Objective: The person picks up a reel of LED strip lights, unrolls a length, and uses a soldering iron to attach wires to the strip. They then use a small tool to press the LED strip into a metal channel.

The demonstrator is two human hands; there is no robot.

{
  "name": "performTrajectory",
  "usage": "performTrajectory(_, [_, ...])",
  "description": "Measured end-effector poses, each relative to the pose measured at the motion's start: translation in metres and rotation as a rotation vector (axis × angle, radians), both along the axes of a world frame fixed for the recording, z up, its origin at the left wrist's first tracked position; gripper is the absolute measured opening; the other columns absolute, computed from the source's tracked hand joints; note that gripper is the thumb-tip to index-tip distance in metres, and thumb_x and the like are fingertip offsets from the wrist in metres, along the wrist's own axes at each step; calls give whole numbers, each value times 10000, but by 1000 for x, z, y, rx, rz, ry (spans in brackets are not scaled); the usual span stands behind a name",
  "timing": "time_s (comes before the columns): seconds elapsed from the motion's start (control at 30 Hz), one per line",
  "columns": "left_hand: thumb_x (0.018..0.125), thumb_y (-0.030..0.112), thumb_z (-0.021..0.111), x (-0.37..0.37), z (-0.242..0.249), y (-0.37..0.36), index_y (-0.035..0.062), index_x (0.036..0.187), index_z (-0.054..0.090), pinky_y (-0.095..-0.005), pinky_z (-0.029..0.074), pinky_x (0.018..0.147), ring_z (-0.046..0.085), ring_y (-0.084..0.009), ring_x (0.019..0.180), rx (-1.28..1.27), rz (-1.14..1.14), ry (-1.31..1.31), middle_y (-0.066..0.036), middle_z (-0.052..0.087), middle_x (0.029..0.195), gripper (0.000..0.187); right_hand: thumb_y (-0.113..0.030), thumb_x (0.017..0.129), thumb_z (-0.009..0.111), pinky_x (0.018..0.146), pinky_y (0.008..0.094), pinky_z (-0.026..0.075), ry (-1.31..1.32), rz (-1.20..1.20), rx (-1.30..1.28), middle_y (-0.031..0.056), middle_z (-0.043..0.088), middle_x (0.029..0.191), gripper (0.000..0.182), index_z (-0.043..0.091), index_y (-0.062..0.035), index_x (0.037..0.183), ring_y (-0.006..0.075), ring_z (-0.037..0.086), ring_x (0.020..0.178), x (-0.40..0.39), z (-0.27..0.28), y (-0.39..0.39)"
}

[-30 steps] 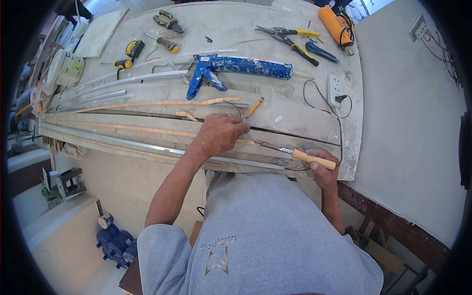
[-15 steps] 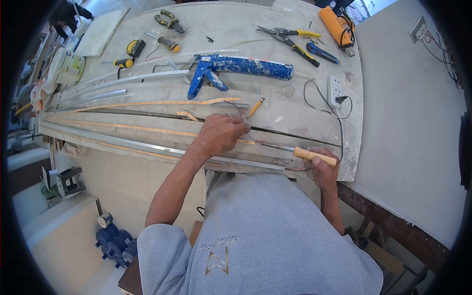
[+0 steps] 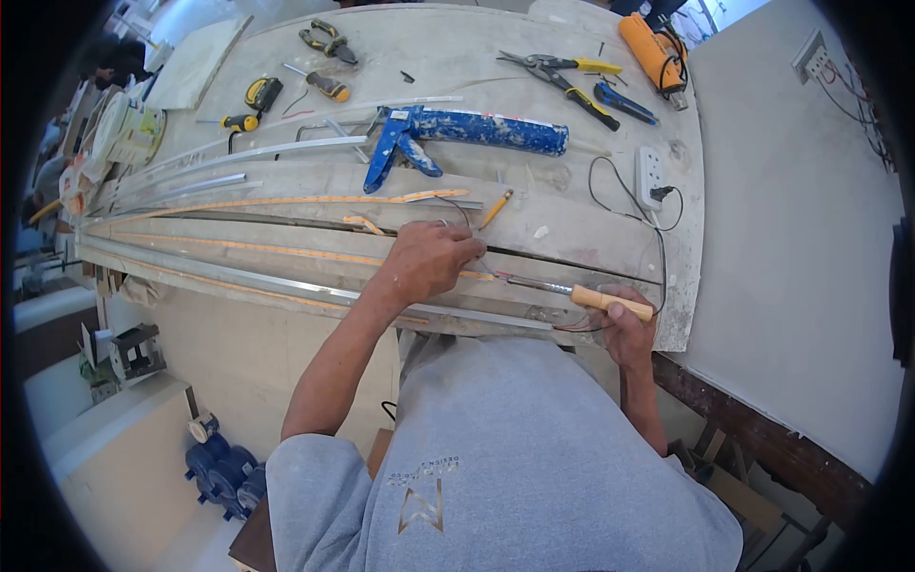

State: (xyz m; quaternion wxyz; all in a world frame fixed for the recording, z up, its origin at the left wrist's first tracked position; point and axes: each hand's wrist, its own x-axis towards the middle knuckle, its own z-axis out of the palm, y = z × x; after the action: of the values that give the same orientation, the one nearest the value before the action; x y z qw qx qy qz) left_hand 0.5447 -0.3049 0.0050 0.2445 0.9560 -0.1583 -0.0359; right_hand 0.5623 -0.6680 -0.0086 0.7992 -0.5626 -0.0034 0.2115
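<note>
My right hand [image 3: 629, 329] is closed round the wooden handle of a soldering iron [image 3: 599, 299]. The iron's metal shaft points left, its tip at the end of an orange LED strip [image 3: 477, 275] on the bench. Fingers pinched, my left hand [image 3: 434, 259] rests just left of that tip and holds a thin wire [image 3: 487, 261]; the fingertips are partly hidden. A yellow pencil [image 3: 497, 208] lies beyond my left hand. Close to my body, an aluminium channel [image 3: 477, 316] runs along the bench, with thin wires at its right end.
Across the bench [image 3: 572, 214] lie a blue caulking gun [image 3: 486, 129], tin snips [image 3: 562, 81], a utility knife [image 3: 624, 102], pliers [image 3: 327, 42], a screwdriver [image 3: 319, 83] and a tape measure [image 3: 262, 93]. An orange heat gun [image 3: 653, 57] and a power strip [image 3: 649, 176] sit at right, beside the wall.
Both hands and the soldering iron stay almost exactly in place. In the far left background, a person has shifted slightly.
</note>
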Motion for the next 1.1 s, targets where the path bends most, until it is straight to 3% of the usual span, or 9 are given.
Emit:
performTrajectory(0.7, [902, 147, 647, 1, 3, 0, 173, 1016, 761, -435, 555, 737, 720, -287, 881, 15, -5, 25, -30, 733, 940, 163, -119, 932, 689, 915, 409, 611, 56, 11, 92, 221, 695, 1105, 366, 640, 139, 1188, 304, 713, 1011, 2, -5, 3])
performTrajectory(0.97, [874, 118, 697, -1, 1, -1, 159, 1000, 740, -433, 520, 743, 695, -287, 864, -12, 10, 15, -32, 716, 911, 140, -71, 961, 639, 1014, 555, 587, 113, -33, 179, 229, 684, 1124, 287, 642, 124, 1171, 390, 699, 1100, 6, -9, 5])
performTrajectory(1.1, [890, 134, 670, 1, 2, 0, 164, 1008, 748, -439, 535, 735, 705, -293, 866, -5, 4, 15, -35, 720, 917, 145, -56, 955, 642, 1015, 578, 581, 135, -43, 248, 224, 684, 1120, 270, 643, 120, 1159, 394, 697, 1101, 7, -10, 5])
